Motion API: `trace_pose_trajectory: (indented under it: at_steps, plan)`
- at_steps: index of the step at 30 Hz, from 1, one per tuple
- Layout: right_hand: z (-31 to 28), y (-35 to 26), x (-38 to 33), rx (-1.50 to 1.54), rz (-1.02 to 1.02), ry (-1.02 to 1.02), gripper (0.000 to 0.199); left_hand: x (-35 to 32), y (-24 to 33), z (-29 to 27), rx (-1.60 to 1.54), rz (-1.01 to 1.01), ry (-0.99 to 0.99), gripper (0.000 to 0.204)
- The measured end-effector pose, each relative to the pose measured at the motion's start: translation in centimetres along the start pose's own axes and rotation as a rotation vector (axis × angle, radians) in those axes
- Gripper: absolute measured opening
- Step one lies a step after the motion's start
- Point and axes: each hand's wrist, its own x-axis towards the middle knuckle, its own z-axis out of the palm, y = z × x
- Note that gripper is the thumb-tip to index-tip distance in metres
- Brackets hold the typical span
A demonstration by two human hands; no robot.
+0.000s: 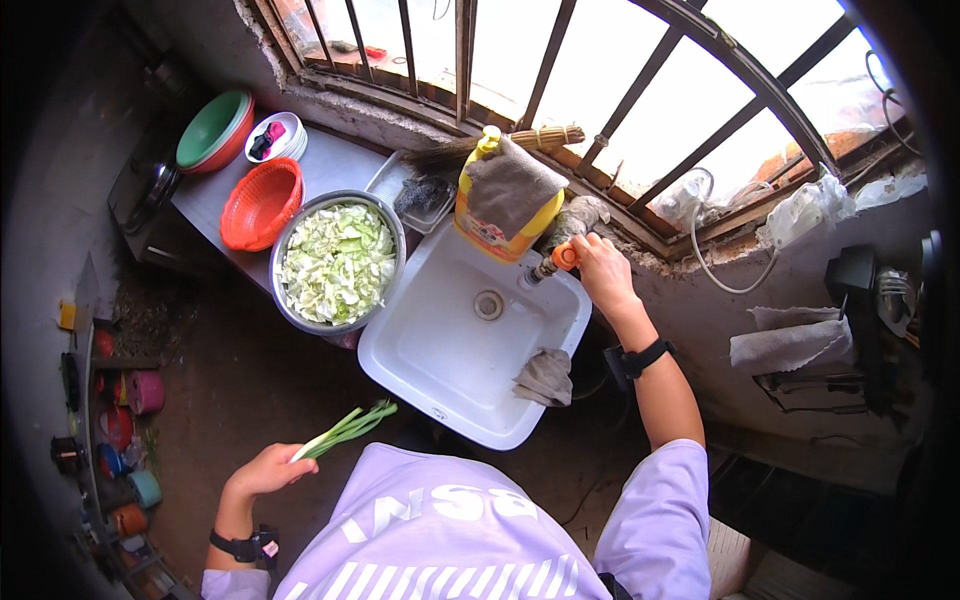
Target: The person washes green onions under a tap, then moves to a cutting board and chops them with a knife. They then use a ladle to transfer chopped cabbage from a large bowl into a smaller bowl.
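Plainly, the left hand (268, 470) holds scallions (348, 430) near a lilac shirt (430, 530) (white-lettered)

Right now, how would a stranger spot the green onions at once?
From the white sink, look toward the person's left hand. It holds the green onions: long, slender stalks in a bunch, unlike the chopped leaves in the metal bowl.

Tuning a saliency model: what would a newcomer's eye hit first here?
Probably the metal bowl full of chopped pale-green leaves, left of the white sink. Then the right hand on the orange tap handle at the sink's far edge, and the left hand holding green onions at lower left. The orange-red basket beside the bowl also stands out.
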Motion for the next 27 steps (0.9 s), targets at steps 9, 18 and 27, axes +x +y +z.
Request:
trace_pose_trajectory:
  at_steps: [9,18,27]
  plan:
    - [-0.1,-1.6,0.3,0.084,-0.033,0.008,0.037,6.3,10.1,0.3,0.002,0.270,-0.126,0.022]
    - [-0.5,-0.6,0.1,0.043,-0.173,0.030,0.034,14.5,12.7,3.0,-0.354,0.086,-0.256,0.018]
    - [1.2,0.5,-1.3,0.130,-0.214,0.252,0.043,16.3,10.5,3.7,-0.423,0.078,-0.260,0.019]
